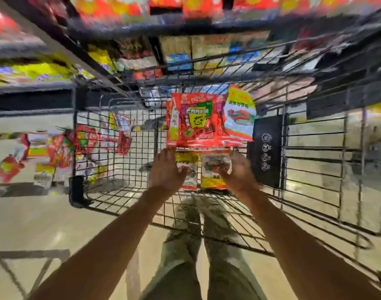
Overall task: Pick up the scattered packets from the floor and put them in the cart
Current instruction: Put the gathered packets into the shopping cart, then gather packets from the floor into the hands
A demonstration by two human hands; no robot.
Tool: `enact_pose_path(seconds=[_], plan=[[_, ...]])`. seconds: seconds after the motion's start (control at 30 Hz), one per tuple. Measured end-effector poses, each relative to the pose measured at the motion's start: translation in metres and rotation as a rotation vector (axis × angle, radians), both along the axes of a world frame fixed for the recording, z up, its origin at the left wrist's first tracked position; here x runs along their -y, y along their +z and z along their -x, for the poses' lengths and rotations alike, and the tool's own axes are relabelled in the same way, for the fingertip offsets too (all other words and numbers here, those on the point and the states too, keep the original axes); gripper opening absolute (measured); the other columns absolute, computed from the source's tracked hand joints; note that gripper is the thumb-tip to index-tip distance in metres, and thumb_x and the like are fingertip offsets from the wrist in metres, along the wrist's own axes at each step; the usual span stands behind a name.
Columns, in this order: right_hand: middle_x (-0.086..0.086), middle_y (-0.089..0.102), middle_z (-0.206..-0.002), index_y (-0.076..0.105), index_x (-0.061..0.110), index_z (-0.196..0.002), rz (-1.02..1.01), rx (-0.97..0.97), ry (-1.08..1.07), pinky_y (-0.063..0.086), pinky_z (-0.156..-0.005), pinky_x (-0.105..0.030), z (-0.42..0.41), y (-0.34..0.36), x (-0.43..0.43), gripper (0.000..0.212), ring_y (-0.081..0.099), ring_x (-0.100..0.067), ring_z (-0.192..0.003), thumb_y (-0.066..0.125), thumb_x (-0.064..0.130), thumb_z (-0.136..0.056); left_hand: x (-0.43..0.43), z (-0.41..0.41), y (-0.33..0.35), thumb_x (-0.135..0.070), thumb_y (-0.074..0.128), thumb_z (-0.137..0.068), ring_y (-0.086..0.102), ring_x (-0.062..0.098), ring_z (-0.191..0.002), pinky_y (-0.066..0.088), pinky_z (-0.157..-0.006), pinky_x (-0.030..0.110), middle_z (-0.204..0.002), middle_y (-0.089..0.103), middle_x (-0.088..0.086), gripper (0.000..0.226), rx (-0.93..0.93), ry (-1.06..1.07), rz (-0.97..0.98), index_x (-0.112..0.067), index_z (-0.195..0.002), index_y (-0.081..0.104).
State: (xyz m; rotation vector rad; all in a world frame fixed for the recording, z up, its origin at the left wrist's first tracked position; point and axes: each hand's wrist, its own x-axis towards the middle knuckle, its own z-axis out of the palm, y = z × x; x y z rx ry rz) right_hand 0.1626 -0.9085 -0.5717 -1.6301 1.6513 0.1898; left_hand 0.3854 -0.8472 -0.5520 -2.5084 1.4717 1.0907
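- Left hand (165, 169) and right hand (239, 173) reach into the cart (77, 189), both grips open, fingers spread.
- Red packet (196, 120) just past the fingertips; touching or not, can't tell through the blur.
- Two packets (213, 180) half hidden behind the hands.
- Floor packets (44, 154) on the left, smeared, partly behind wire.

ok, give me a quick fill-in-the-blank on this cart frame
The left hand and right hand reach into the wire ____.
The large packet beyond them is mostly ____.
Loose packets lie on the floor to the person's ____.
Answers: cart; red; left.
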Motion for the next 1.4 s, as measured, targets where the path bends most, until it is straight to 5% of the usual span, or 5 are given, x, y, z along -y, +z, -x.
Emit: enact_pose_path(seconds=[0.17,0.6,0.73,1.0,1.4], plan=[[-0.018,0.041,-0.157,0.031,0.024,-0.162,0.166,-0.199,0.328,0.042,-0.108,-0.055,-0.016,0.115,-0.009,0.091,0.039,-0.042,-0.143,0.020,0.066,-0.082,-0.015,-0.015,0.102,-0.061,0.050,-0.091,0.042,0.043,-0.142,0.039,-0.115,0.055,-0.156,0.043,0.022,0.082,0.154,-0.218,0.172,-0.008,-0.153,0.043],[-0.012,0.038,-0.163,0.036,0.031,-0.158,0.551,-0.206,0.367,0.029,-0.121,-0.054,-0.041,0.336,-0.094,0.077,0.032,-0.040,-0.151,0.034,0.071,-0.092,-0.109,-0.052,0.299,-0.061,0.045,-0.087,0.043,0.042,-0.143,0.036,-0.116,0.056,-0.158,0.043,0.016,0.073,0.323,-0.278,0.386,-0.022,-0.149,0.047],[-0.012,0.040,-0.162,0.043,0.031,-0.154,0.677,-0.157,0.391,0.033,-0.120,-0.056,-0.049,0.368,-0.128,0.074,0.035,-0.039,-0.150,0.042,0.072,-0.093,-0.159,-0.061,0.330,-0.055,0.056,-0.087,0.049,0.042,-0.137,0.041,-0.111,0.055,-0.151,0.050,0.020,0.069,0.344,-0.200,0.466,-0.018,-0.145,0.053],[-0.010,0.041,-0.160,0.044,0.029,-0.154,0.789,-0.067,0.484,0.029,-0.121,-0.055,-0.080,0.414,-0.219,0.074,0.032,-0.037,-0.151,0.057,0.067,-0.092,-0.282,-0.077,0.378,-0.070,0.025,-0.094,0.019,0.035,-0.156,0.020,-0.125,0.052,-0.170,0.021,0.012,0.081,0.450,-0.062,0.460,-0.024,-0.161,0.029],[-0.009,0.045,-0.156,0.043,0.031,-0.153,0.868,0.018,0.719,0.036,-0.119,-0.054,-0.193,0.463,-0.332,0.080,0.038,-0.035,-0.147,0.031,0.077,-0.090,-0.444,-0.161,0.423,-0.075,0.034,-0.096,0.016,0.032,-0.157,0.019,-0.125,0.054,-0.172,0.018,0.007,0.079,0.538,0.149,0.455,-0.032,-0.162,0.023]])
